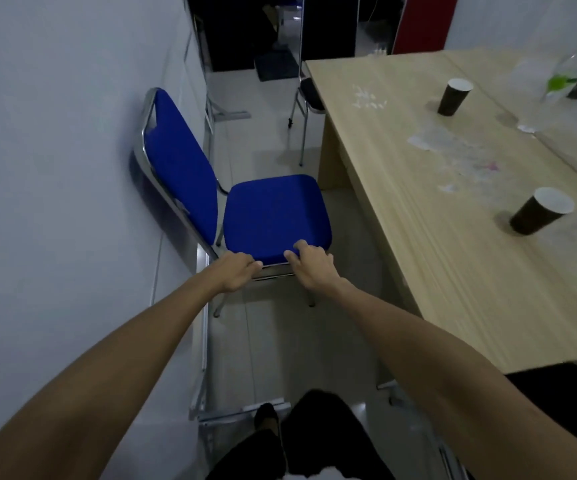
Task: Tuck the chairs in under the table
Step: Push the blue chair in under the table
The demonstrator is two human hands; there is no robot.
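Note:
A blue padded chair [273,213] with a chrome frame stands between the white wall on the left and the wooden table [453,258] on the right. Its backrest leans against the wall and its seat faces the table, with the seat's right edge near the table's side panel. My left hand [237,273] grips the near edge of the seat by the frame. My right hand [309,268] grips the same edge a little further right, fingers curled over the cushion. A second chair with a black seat [309,95] stands at the table's far corner, partly under the tabletop.
Two dark paper cups [453,97] [539,211] stand on the table, with scraps of paper and a green plant [571,69] at the far right. A metal rail runs along the wall's base. My legs and a foot are at the bottom of the view. A dark doorway lies ahead.

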